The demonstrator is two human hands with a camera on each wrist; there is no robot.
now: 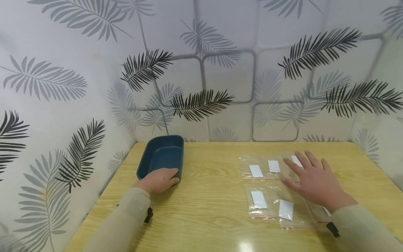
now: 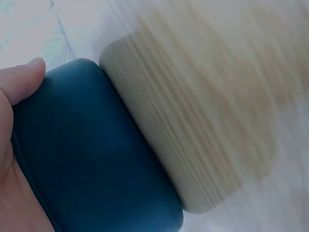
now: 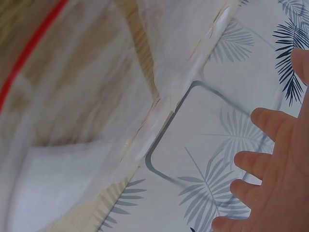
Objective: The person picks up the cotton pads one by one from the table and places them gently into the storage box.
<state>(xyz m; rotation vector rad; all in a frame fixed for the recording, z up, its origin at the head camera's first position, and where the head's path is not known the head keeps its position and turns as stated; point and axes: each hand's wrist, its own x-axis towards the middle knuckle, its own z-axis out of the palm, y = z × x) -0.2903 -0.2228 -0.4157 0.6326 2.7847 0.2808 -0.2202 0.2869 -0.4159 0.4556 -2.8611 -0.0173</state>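
A dark blue rectangular tray (image 1: 166,157) with rounded corners stands at the back left of the table. My left hand (image 1: 158,180) grips its near end; the left wrist view shows the thumb (image 2: 30,79) against the tray's side. On the right, several clear zip bags lie flat, each with a white rectangular piece inside, among them one bag at the front left (image 1: 259,200) and another at the front (image 1: 285,210). Over the right-hand bags, my right hand (image 1: 316,182) hovers with fingers spread, holding nothing. Its forearm and palm partly hide the bags beneath.
The wooden-topped table (image 1: 214,196) has its back edge against a wall (image 1: 226,77) covered in leaf-patterned sheeting, which also runs along the left side. Two more bags with white pieces (image 1: 255,170) lie in the back row.
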